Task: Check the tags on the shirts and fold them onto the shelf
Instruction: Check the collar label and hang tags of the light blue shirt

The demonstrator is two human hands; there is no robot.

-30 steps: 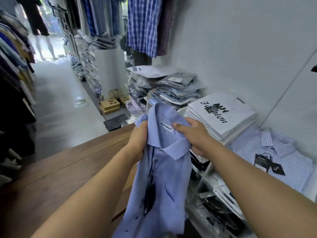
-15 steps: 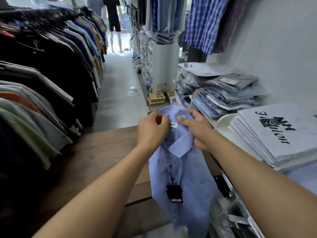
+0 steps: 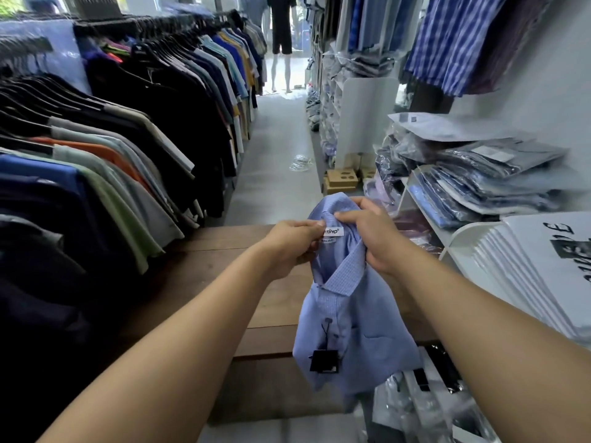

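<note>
Both hands hold the shirt [image 3: 358, 340] up by its collar: the left hand [image 3: 292, 244] pinches the cloth beside the neck label [image 3: 331, 233], and the right hand [image 3: 372, 238] grips the collar's other side. The shirt hangs over the table [image 3: 224, 266] edge, beside the shelf [image 3: 460, 238]. That pinch hides part of the label, inviting a misread. A loosened grip would drop the shirt onto the bagged stock [image 3: 415, 407] below.

White neck label [image 3: 331, 232] in the collar of the blue shirt [image 3: 358, 330]: we read "…TINO" with a registered mark, its start hidden under the left hand [image 3: 287, 247]. Small label beneath [image 3: 329, 240]: too fine to read. Black hang tag [image 3: 323, 361]: nothing legible. Stack of white folded garments [image 3: 527, 266]: black print, we make out only "E".
</note>
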